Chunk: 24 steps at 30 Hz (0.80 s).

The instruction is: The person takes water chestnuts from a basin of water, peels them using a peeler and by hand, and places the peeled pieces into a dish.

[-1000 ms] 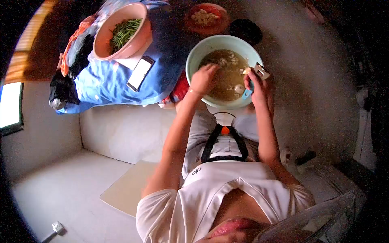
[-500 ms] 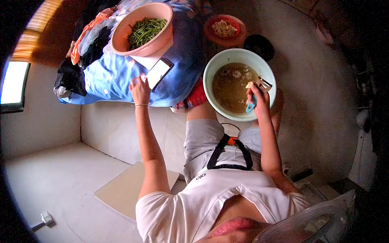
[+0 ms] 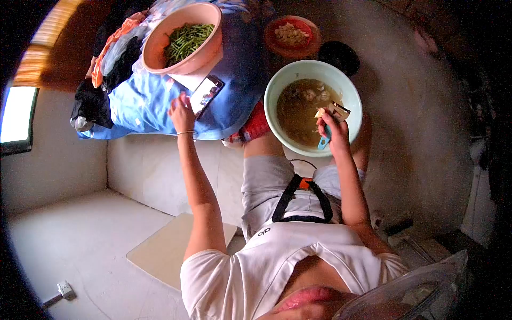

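My right hand (image 3: 336,131) is closed around a peeler with a blue handle (image 3: 324,142) and a wide slotted metal head (image 3: 338,111). The same fingers pinch a small pale piece (image 3: 320,112) that looks like a garlic clove. Both are above a pale green basin (image 3: 271,106) of brownish water, where several whitish bits float. On the blue cloth to the left, a phone (image 3: 207,96) leans at a slant with its screen lit. My left hand (image 3: 182,113) is at the phone's lower left edge, fingers partly stretched out and holding nothing; whether they touch it is hard to tell.
A pink basin (image 3: 154,56) of green beans stands on the blue cloth (image 3: 144,109) behind the phone. Beyond the green basin are a red bowl (image 3: 308,36) of pale pieces and a black bowl (image 3: 339,57). Clothes and bags (image 3: 114,56) are heaped at the far left.
The phone's screen has gone from mostly white to a picture. My left hand has shifted slightly. My right hand has moved a little left over the basin with the peeler and pale piece.
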### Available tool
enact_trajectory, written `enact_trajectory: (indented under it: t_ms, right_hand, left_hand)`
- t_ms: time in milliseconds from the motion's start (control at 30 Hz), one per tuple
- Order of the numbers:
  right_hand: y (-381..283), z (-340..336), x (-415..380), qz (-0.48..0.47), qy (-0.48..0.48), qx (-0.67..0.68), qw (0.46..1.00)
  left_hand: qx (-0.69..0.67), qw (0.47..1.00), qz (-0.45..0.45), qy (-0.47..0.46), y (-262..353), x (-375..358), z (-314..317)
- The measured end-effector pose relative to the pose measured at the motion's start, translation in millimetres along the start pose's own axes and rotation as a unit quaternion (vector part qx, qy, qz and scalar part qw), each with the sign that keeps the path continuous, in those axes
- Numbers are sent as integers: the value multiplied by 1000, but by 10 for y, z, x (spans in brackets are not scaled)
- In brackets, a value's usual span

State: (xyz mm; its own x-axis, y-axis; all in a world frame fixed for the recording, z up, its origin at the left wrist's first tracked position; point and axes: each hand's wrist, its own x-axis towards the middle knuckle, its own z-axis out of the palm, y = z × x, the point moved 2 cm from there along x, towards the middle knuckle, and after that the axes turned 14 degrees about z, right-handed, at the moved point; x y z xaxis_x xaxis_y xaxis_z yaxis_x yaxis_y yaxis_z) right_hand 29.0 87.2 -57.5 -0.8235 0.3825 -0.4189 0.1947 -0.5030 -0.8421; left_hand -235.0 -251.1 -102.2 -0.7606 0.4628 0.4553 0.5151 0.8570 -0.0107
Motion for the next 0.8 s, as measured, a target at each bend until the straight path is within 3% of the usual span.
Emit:
enact_trajectory:
  t_ms: [100, 267, 333, 433, 500, 533, 567, 800]
  right_hand:
    - [11, 2, 7, 15, -1, 12, 1000]
    - [64, 24, 10, 23, -9, 24, 999]
    - [119, -19, 67, -27, -69, 16, 997]
    - [70, 50, 13, 8, -62, 13, 998]
    - [22, 94, -38, 2, -59, -8, 998]
    - [13, 95, -43, 3, -66, -21, 998]
    - [-23, 117, -70, 3, -64, -21, 998]
    - [-166, 67, -227, -1, -19, -89, 996]
  left_hand:
    - [-28, 992, -3, 120, -67, 90, -266]
    - [-101, 987, 38, 118, 257, -60, -452]
    - [-276, 954, 20, 115, 597, -137, -487]
    - [-565, 824, 19, 24, 1447, -191, -787]
    - [-634, 773, 20, -11, 1931, -240, -805]
    - [-672, 737, 5, -71, 2148, -212, -943]
    - [-654, 753, 55, -50, 2321, -183, -977]
    - [-651, 745, 64, -129, 2726, -53, -1026]
